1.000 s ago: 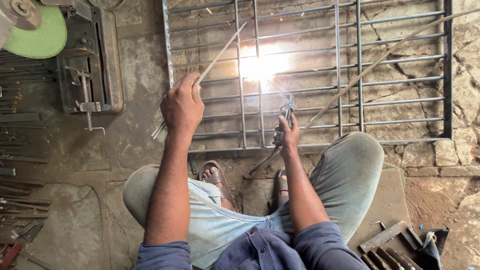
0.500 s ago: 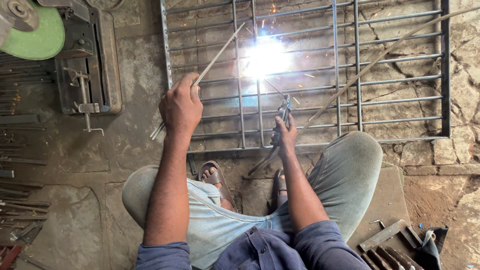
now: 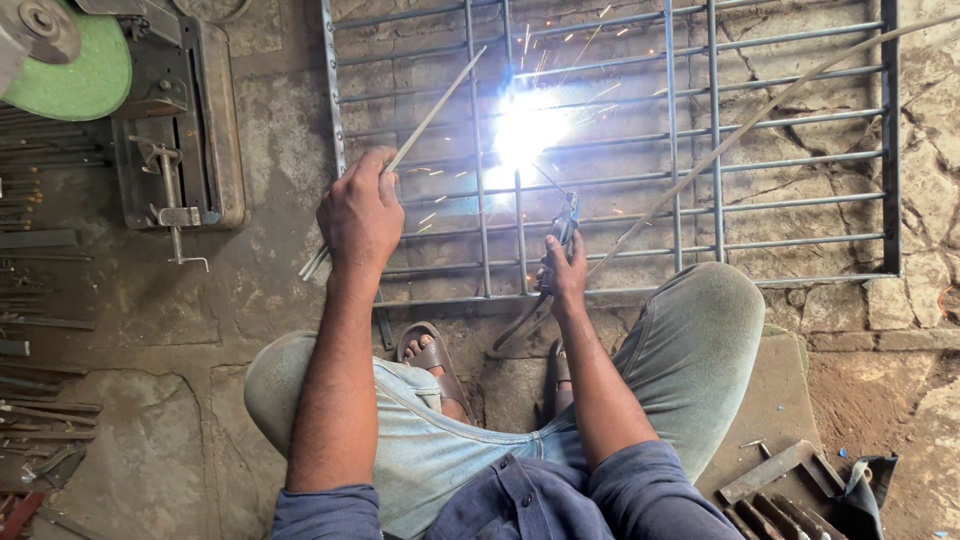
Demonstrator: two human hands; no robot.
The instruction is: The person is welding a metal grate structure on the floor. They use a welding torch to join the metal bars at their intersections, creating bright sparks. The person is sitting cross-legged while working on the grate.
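Note:
A grey metal grille (image 3: pixel 700 140) of thin bars lies flat on the stone floor in front of my knees. My right hand (image 3: pixel 566 272) grips a welding electrode holder (image 3: pixel 567 218) whose rod reaches up to a bright white arc (image 3: pixel 525 125) on one bar, with sparks flying off. My left hand (image 3: pixel 360 215) is closed around a few thin welding rods (image 3: pixel 430 105) that slant up to the right over the grille's left part. I squat with sandalled feet (image 3: pixel 432 355) just below the grille's near edge.
A cut-off saw with a green guard (image 3: pixel 75 70) and its vice (image 3: pixel 175 130) stands at the top left. Steel bars (image 3: pixel 40 300) lie along the left edge. A long thin rod (image 3: pixel 760 110) crosses the grille diagonally. Metal scraps and a tool (image 3: pixel 790 485) lie bottom right.
The arc flares brighter and throws more sparks than before. Both hands stay almost where they were, the right still holding the electrode holder at the same bar.

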